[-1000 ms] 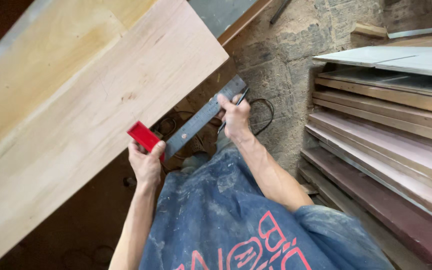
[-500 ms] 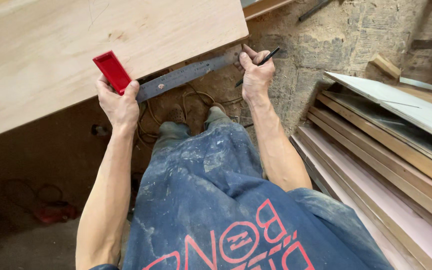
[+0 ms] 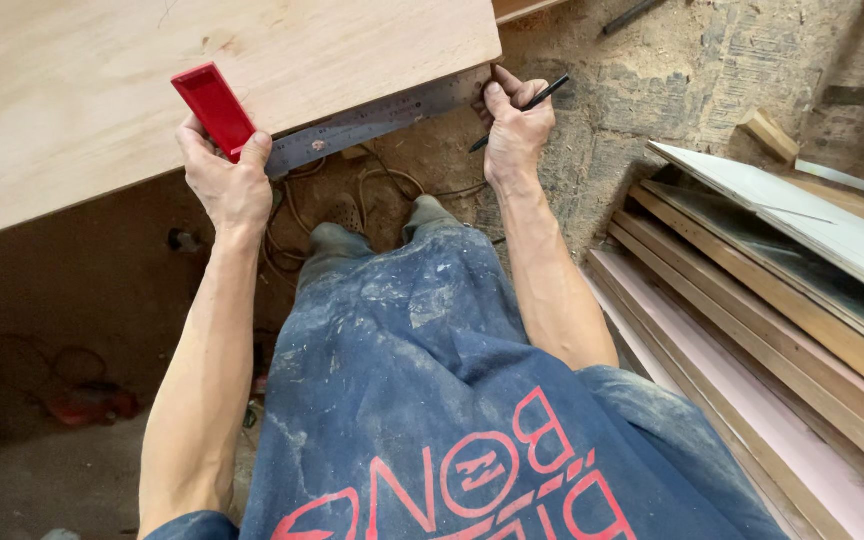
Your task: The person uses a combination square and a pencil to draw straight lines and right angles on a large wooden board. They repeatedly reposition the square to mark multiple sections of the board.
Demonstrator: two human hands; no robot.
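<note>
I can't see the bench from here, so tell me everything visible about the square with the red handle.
The square is a try square: a blocky red stock, plastic by its look, and a flat grey metal blade with ruler graduations. It lies along the near edge of the pale wooden board, stock up on the board's face, blade running right toward the board's corner. The left hand grips it where stock meets blade. The right hand, with a dark pencil between its fingers, presses on the blade's far end.

Red-handled square [image 3: 214, 108] (steel-grey blade)
</note>
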